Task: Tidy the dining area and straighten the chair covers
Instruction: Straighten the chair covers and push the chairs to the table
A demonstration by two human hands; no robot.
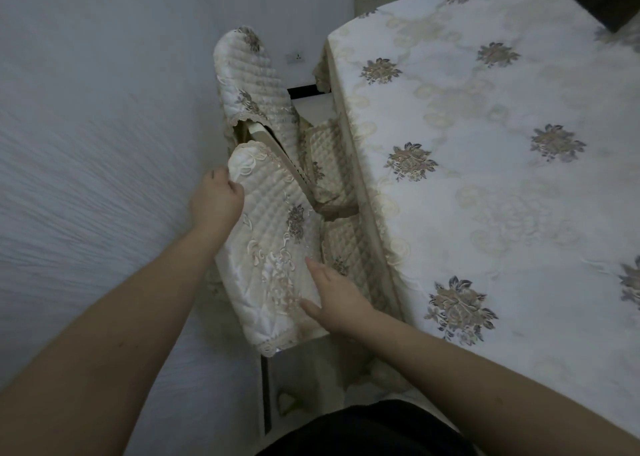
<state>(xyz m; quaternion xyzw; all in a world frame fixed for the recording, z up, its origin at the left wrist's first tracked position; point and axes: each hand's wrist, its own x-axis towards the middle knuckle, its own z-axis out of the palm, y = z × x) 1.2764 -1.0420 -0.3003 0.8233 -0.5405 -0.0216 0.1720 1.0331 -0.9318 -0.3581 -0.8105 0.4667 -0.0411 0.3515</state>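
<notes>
Two chairs stand pushed in along the table's left side, each backrest wearing a quilted cream cover with embroidered flowers. The near chair cover [273,248] sits directly below me. My left hand [216,199] pinches its top left corner. My right hand [337,298] lies flat against its right side, fingers spread, near the padded seat cushion [346,251]. The far chair cover [251,78] sits crooked, with the cream chair frame [277,151] showing beneath its lace edge. A second seat cushion [327,158] lies tucked under the table edge.
A table with a white cloth [502,165] patterned with grey-gold flowers fills the right side. A pale wall [86,126] runs close along the left of the chairs. The floor [304,379] shows between the near chair and my dark clothing [363,435].
</notes>
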